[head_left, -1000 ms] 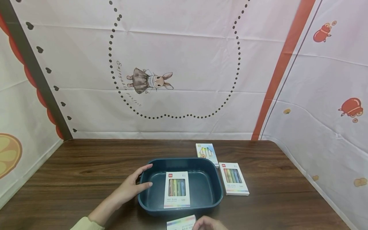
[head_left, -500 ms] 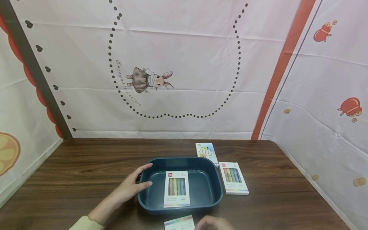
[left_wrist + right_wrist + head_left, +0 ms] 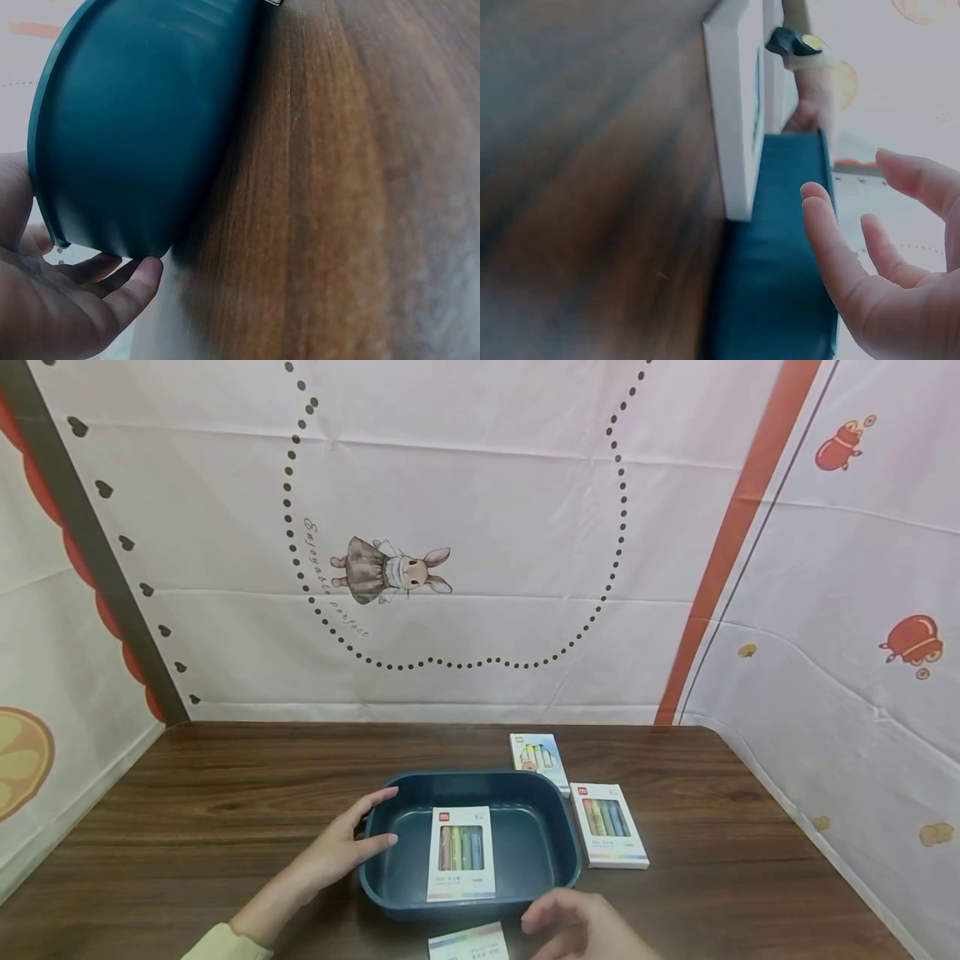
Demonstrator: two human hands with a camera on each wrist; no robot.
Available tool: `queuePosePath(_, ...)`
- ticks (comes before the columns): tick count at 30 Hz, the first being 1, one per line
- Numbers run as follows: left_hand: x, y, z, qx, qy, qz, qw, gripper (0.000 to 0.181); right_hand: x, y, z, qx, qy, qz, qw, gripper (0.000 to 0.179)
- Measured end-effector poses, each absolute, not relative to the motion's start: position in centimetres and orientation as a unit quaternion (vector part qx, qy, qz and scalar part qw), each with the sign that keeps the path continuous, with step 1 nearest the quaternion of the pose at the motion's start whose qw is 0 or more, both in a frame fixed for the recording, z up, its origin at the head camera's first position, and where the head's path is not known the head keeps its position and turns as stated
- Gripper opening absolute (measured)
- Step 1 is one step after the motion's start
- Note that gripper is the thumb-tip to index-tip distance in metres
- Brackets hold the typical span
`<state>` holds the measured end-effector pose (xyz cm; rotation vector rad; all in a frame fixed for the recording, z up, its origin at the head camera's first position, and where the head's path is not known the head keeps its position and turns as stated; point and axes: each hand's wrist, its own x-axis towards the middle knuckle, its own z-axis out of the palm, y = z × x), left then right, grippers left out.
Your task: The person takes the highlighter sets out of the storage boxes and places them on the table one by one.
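In the head view a dark blue rectangular basin [image 3: 528, 852] stands on the table. My left hand [image 3: 341, 852] grips its left rim, the thumb inside and the fingers along the outer wall. A white box [image 3: 461, 881] with a window onto coloured sticks, crayons or pens, leans inside the basin. Another white box [image 3: 470, 943] lies in front of it, cut off by the frame edge. My right hand [image 3: 588, 927] is just right of that box with nothing in its grasp. The right wrist view shows this hand [image 3: 900, 300] with parted fingers, apart from the white box [image 3: 731, 105].
Right of the basin lies a similar white windowed box [image 3: 609, 852]. Behind it is a pale blue and white box [image 3: 540, 760], partly hidden by the basin's rim. Printed cloth [image 3: 525, 527] hangs along the back and sides of the wooden table [image 3: 262, 777].
My right hand has moved away from the front box, rightward and then up toward the basin's front right corner. That box shifted slightly left. The left hand and basin have stayed put.
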<state>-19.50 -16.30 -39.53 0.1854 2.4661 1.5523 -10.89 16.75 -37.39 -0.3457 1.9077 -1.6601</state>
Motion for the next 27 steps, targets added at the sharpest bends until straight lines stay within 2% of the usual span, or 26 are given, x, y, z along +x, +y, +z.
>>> queuePosePath(2, -19.5, -16.3, -39.5, 0.061, 0.841, 0.526, 0.111, 0.059, -11.0, 16.8, -36.7, -0.121, 0.721, -0.624, 0.275, 0.032)
queuePosePath(9, -19.5, -16.2, -39.4, 0.066, 0.847, 0.518, 0.100, 0.059, -11.7, 17.8, -35.8, -0.223, 0.687, -0.660, 0.206, 0.045)
queuePosePath(12, -19.4, -16.2, -39.3, 0.070, 0.848, 0.518, 0.089, 0.061, -12.1, 18.0, -35.4, -0.236, 0.687, -0.662, 0.188, 0.045)
queuePosePath(21, -19.4, -16.1, -39.2, 0.083, 0.868, 0.487, 0.041, 0.067, -13.1, 18.7, -34.4, -0.221, 0.712, -0.651, 0.143, 0.039)
queuePosePath(27, -19.3, -16.1, -38.5, 0.097, 0.876, 0.472, -0.010, 0.064, -14.0, 19.2, -34.0, -0.214, 0.736, -0.634, 0.102, 0.041)
